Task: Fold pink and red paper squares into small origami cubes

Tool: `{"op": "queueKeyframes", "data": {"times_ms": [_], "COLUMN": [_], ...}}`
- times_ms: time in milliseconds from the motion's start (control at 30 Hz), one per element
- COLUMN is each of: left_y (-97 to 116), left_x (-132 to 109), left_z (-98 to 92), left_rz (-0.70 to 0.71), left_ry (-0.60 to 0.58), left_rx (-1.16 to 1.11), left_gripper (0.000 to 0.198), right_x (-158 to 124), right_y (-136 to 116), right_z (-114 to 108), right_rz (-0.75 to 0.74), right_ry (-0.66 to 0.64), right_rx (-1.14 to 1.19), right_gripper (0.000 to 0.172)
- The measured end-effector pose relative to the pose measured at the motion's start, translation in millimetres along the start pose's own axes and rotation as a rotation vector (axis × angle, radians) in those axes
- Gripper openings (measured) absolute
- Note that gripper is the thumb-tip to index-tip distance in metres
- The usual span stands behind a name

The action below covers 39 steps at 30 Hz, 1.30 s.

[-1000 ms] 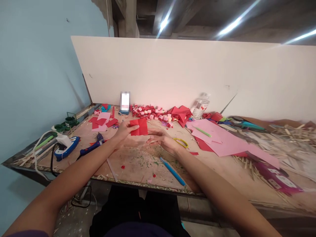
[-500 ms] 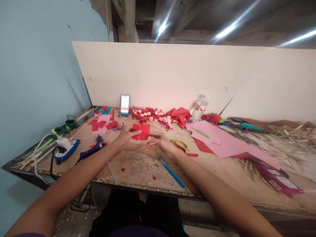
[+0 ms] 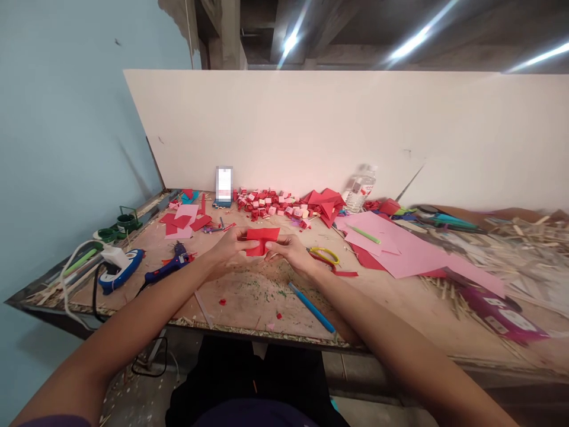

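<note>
A small red paper (image 3: pixel 263 235) with creases is held above the middle of the table, its upper part standing up and its lower part bent. My left hand (image 3: pixel 235 244) grips its left side, thumb in front. On the right side, my right hand (image 3: pixel 288 250) pinches the lower edge between thumb and fingers. Behind the hands lies a heap of small red and pink paper cubes (image 3: pixel 267 203). Larger folded red papers (image 3: pixel 326 203) lie to the right of the heap.
Yellow-handled scissors (image 3: pixel 325 255) and a blue pen (image 3: pixel 312 307) lie right of my hands. A blue glue gun (image 3: pixel 166 268) and power strip (image 3: pixel 122 273) are at left. Behind stand a phone (image 3: pixel 224 185) and bottle (image 3: pixel 361 188). Pink sheets (image 3: pixel 409 255) lie at right.
My right hand has closed on the red paper, which it was beside before. The paper has moved slightly right and is now bent along its lower part.
</note>
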<state>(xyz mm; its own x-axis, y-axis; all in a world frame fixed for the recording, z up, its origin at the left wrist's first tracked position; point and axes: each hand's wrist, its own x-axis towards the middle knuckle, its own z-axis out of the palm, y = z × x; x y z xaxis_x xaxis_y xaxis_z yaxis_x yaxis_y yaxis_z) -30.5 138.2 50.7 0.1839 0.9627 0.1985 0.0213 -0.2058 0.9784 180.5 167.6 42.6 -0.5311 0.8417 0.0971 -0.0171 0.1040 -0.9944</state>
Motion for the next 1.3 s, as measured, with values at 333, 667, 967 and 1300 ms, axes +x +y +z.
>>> {"op": "queueKeyframes", "data": {"times_ms": [333, 667, 967, 1300], "left_y": [-1.4, -2.5, 2.0, 4.4], "left_x": [-1.8, 3.5, -3.9, -0.5], "left_z": [3.9, 2.0, 5.7, 2.1], "left_rz": [0.024, 0.078, 0.04, 0.066], "left_ry": [-0.072, -0.061, -0.043, -0.004], "left_rx": [0.004, 0.132, 0.025, 0.04], "left_gripper": [0.045, 0.036, 0.033, 0.025], "right_x": [-1.6, 0.4, -0.7, -3.0], "right_y": [-4.5, -2.0, -1.1, -6.8], "right_z": [4.5, 3.4, 3.4, 5.9], "right_rz": [-0.073, -0.101, -0.089, -0.076], "right_ry": [0.068, 0.017, -0.031, -0.011], "right_rx": [-0.122, -0.194, -0.109, -0.091], "right_gripper": [0.047, 0.048, 0.042, 0.038]}}
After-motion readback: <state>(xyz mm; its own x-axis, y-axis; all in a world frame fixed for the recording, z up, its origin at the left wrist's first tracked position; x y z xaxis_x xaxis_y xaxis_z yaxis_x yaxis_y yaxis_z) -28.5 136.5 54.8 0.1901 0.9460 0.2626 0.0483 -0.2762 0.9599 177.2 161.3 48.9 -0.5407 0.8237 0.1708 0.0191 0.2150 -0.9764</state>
